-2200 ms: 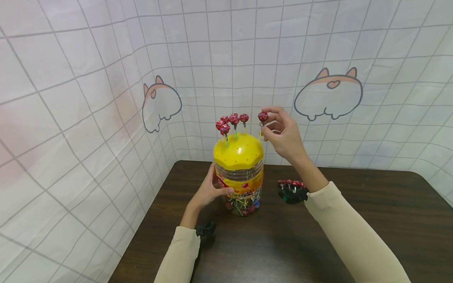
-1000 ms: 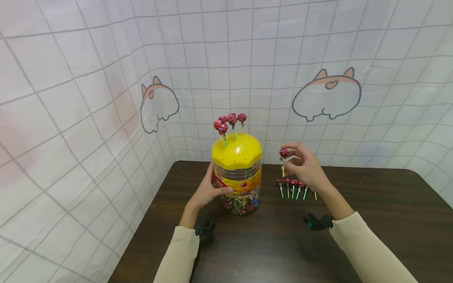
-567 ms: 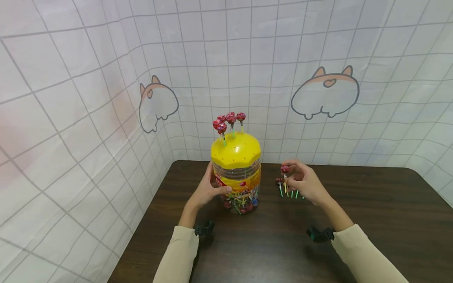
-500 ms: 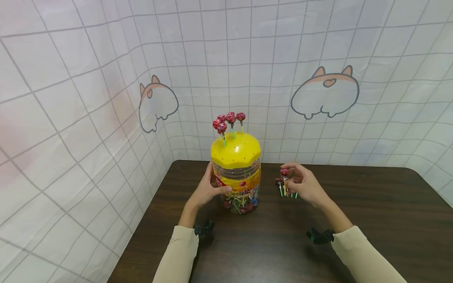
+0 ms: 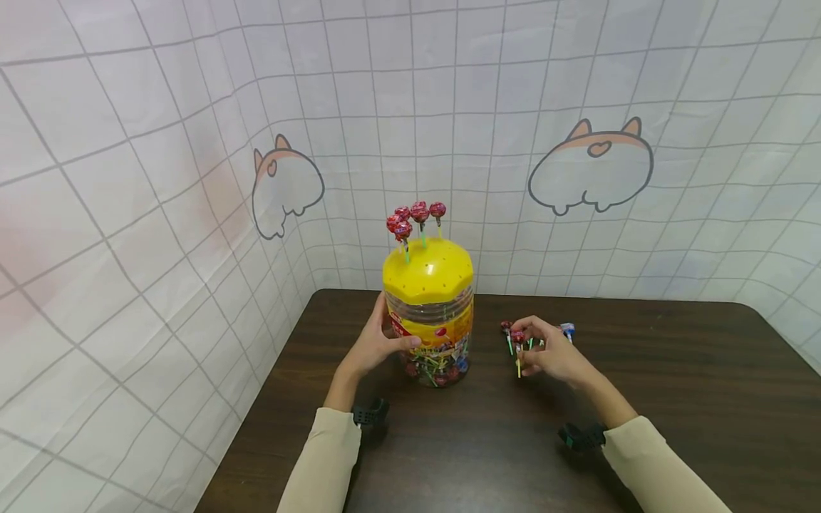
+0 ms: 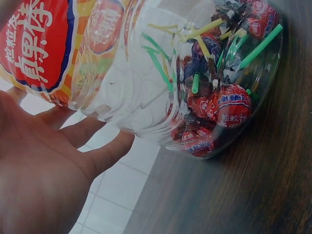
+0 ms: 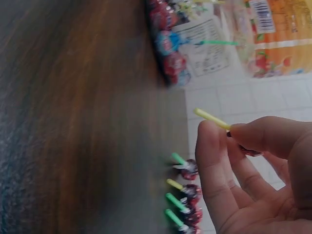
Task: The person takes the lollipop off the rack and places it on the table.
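Right hand (image 5: 554, 354) pinches a lollipop (image 5: 518, 336), lowered from lid (image 5: 430, 274) to row (image 7: 192, 193) beside its fingers: removed, unreleased. Left hand (image 5: 374, 345) grips jar (image 5: 442, 333).

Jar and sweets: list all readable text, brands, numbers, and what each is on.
"真果棒": large white characters on the red label of the jar, left wrist view.
"粒粒": smaller, same label; the next character is unclear.
Orange panel's logo: too blurred.
Lollipop wrappers: printed, too small to read surely.
White slip, right wrist view: rows of print, unreadable.
Barcode: no digits legible.
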Available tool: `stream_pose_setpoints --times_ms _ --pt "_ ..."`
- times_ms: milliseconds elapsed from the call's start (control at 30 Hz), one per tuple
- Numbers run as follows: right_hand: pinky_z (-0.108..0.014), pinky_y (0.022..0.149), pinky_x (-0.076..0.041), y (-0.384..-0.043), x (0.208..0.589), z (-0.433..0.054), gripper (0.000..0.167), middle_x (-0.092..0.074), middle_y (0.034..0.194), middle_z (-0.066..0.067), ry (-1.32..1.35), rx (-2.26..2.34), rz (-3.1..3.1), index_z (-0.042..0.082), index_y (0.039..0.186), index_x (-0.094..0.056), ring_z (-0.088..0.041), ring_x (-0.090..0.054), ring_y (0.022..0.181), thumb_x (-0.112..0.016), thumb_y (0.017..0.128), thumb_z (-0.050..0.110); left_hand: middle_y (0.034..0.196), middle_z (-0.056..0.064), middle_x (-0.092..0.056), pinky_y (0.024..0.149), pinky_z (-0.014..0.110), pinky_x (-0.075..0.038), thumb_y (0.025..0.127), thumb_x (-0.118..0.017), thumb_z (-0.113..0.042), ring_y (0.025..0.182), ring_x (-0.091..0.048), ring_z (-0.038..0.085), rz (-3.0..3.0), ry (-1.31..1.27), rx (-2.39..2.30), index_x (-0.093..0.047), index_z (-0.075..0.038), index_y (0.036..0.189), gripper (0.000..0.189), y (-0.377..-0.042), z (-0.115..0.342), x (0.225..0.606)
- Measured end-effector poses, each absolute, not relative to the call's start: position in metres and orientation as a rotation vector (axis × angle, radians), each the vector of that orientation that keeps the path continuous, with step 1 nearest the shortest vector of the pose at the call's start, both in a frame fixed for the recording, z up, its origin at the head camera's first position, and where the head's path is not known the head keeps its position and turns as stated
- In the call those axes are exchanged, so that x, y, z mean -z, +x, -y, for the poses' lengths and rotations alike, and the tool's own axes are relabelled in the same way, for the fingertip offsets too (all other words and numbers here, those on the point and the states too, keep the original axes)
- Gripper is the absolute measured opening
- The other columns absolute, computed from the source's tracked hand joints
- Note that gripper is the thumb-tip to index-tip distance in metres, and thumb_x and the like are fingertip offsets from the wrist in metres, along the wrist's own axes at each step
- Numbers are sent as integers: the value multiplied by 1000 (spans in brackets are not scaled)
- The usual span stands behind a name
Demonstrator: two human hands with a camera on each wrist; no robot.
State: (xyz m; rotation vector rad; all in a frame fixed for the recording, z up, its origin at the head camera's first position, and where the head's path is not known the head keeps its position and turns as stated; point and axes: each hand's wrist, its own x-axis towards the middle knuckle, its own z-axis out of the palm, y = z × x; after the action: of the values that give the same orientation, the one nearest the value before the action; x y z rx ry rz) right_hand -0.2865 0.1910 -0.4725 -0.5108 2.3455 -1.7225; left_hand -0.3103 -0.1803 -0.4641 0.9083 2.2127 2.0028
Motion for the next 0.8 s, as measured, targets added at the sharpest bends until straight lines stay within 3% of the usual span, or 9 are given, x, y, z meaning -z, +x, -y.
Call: stream_pose_setpoints --times_ms 400,800 --pt "-42 68 -64 -291 485 -187 45 -45 115 -27 -498 1539 -2326 -4 135 -43 -25 -68 81 -60 94 -11 152 4 -44 110 49 -51 89 -81 -18 134 -54 27 -2211 905 -2006 -12 -42 160 101 -311 181 465" --pt "-39 65 -60 -292 486 -183 43 -55 111 -23 -503 1415 -2434 0 133 -48 -24 -65 76 -65 94 -5 153 1 -42 111 51 -49 89 -81 -17 135 -52 27 -2203 900 -2006 -12 -43 160 102 -310 180 462"
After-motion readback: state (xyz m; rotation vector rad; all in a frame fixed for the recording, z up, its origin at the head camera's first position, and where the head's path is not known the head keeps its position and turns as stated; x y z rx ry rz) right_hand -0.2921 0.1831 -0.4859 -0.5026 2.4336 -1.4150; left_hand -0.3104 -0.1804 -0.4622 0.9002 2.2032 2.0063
